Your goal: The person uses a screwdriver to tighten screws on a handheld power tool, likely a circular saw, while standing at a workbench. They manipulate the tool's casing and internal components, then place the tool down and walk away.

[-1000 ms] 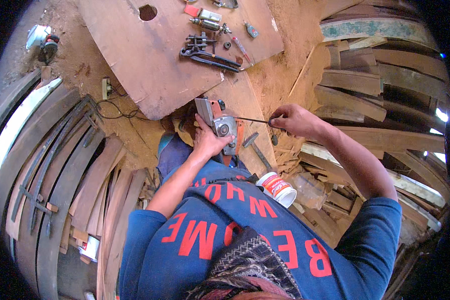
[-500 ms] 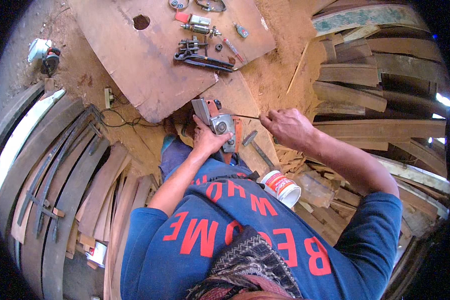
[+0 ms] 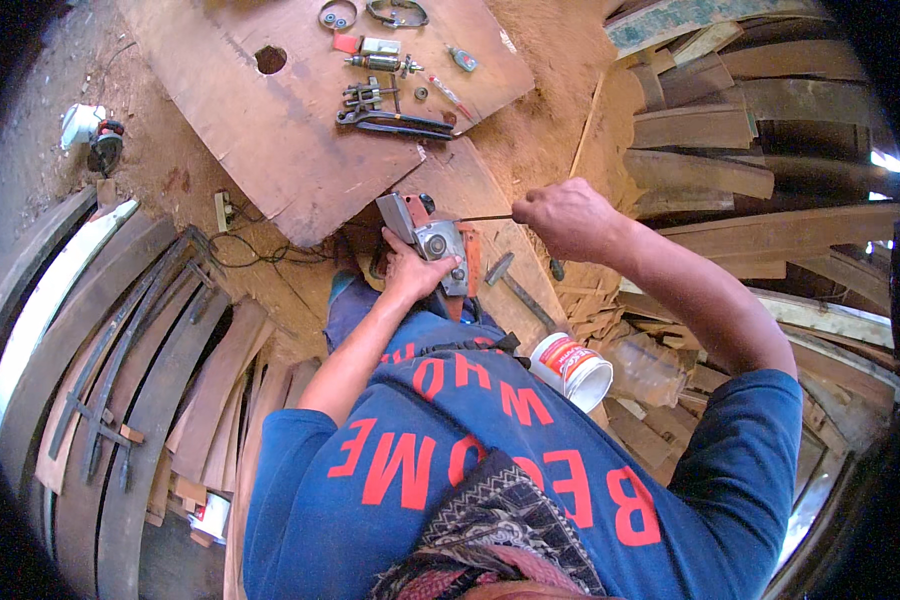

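My left hand (image 3: pixel 408 268) grips an electric planer (image 3: pixel 435 245) with a silver metal body and orange housing, held above my lap on a narrow board (image 3: pixel 505 220). My right hand (image 3: pixel 570 215) is closed round the handle of a long, thin screwdriver (image 3: pixel 482 218), whose shaft reaches left to the planer's upper side; its tip is too small to make out. A hammer (image 3: pixel 520 293) lies on the board just right of the planer. A white and red bucket (image 3: pixel 570 370) stands by my right side.
A plywood sheet (image 3: pixel 210 90) holds several tools and metal parts (image 3: pixel 380 95). A power tool (image 3: pixel 95 140), a power socket (image 3: pixel 223 210) and cables lie on the dusty floor. Stacks of curved timber (image 3: pixel 100 340) with bar clamps stand at left, more timber (image 3: pixel 730 170) at right.
My right hand has shifted up and turned, its knuckles now uppermost, with the shaft still at the planer. The whole view has shifted slightly; my left hand keeps its grip.
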The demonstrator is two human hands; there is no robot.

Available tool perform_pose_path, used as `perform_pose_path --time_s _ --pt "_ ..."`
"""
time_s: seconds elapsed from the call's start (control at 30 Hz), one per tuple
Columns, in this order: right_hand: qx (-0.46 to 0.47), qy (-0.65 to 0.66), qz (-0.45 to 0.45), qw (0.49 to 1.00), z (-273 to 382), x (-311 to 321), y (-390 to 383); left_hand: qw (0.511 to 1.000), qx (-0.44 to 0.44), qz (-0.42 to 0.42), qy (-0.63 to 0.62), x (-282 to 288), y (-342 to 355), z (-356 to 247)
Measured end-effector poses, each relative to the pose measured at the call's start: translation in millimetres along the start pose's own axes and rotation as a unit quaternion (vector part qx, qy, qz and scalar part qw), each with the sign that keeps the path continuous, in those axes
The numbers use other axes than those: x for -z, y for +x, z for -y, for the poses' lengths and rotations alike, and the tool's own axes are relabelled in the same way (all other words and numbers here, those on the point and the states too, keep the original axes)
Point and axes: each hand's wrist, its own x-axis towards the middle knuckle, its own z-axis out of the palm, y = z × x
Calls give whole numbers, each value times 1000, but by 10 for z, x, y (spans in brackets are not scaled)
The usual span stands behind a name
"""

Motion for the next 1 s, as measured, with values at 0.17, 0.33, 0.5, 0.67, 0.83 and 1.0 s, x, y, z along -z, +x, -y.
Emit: perform_pose_path --time_s 0.17,0.33,0.5,0.67,0.83,1.0 --pt "4 98 -93 991 -47 -48 -74 998 37 37 43 193 -94 -249" --pt "-167 155 17 973 9 -2 -139 999 22 20 40 126 -62 -153" --pt "-3 -17 -105 994 115 -90 -169 999 -13 -4 38 94 -33 -107" --pt "-58 220 -262 938 12 -193 -181 996 31 32 82 174 -107 -279" --pt "-211 251 -266 907 22 -208 -176 995 39 23 88 253 -214 -435" --pt "-13 271 -430 861 -53 -429 -258 999 -32 -33 25 169 -166 -243"
